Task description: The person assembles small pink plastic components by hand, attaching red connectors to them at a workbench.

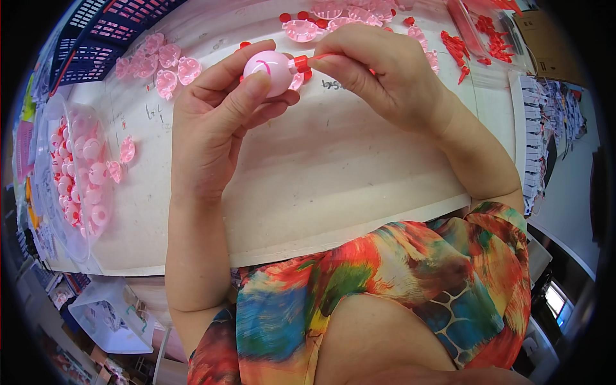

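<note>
My left hand (215, 112) is closed around a glossy pale pink ball (273, 58), with the thumb on the near side and the fingers behind. A curved darker pink mark shows on the ball. From its right side a short clear neck leads into a red plastic piece (301, 63). My right hand (398, 74) pinches the far end of that red piece between thumb and forefinger. Both hands are raised over the white tabletop (333, 173). Beyond them lie several clear pink leaf-shaped plastic pieces (301, 30) and small red round parts.
To the left, a clear tub (56, 215) holds several pink balls with red parts. More clear pink pieces (168, 56) lie near a blue basket (80, 54). Far right are loose red plastic parts (454, 49), a clear tray of red parts and a cardboard box (553, 43).
</note>
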Available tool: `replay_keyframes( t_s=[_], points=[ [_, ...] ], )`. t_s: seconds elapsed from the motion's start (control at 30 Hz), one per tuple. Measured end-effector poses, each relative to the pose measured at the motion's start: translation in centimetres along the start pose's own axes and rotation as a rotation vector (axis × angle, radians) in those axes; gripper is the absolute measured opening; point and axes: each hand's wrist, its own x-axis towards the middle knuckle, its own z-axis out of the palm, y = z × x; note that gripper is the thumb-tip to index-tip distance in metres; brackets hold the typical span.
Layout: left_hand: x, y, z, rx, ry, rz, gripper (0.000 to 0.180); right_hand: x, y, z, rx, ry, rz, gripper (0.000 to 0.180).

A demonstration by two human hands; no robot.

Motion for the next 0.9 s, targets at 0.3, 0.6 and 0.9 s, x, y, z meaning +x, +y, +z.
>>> replay_keyframes(
  t_s=[0.3,0.6,0.9],
  points=[
    [0.1,-0.2,0.3,0.041,-0.012,-0.006,0.037,-0.1,-0.4,-0.1,0.515,-0.134,0.418,0.024],
    [0.0,-0.5,0.3,0.122,-0.018,-0.008,0.037,-0.5,-0.6,0.8,0.656,-0.135,0.592,0.028],
    [-0.2,-0.3,0.4,0.128,-0.004,0.007,0.037,-0.5,-1.4,0.9,0.525,-0.101,0.517,0.030]
  ],
)
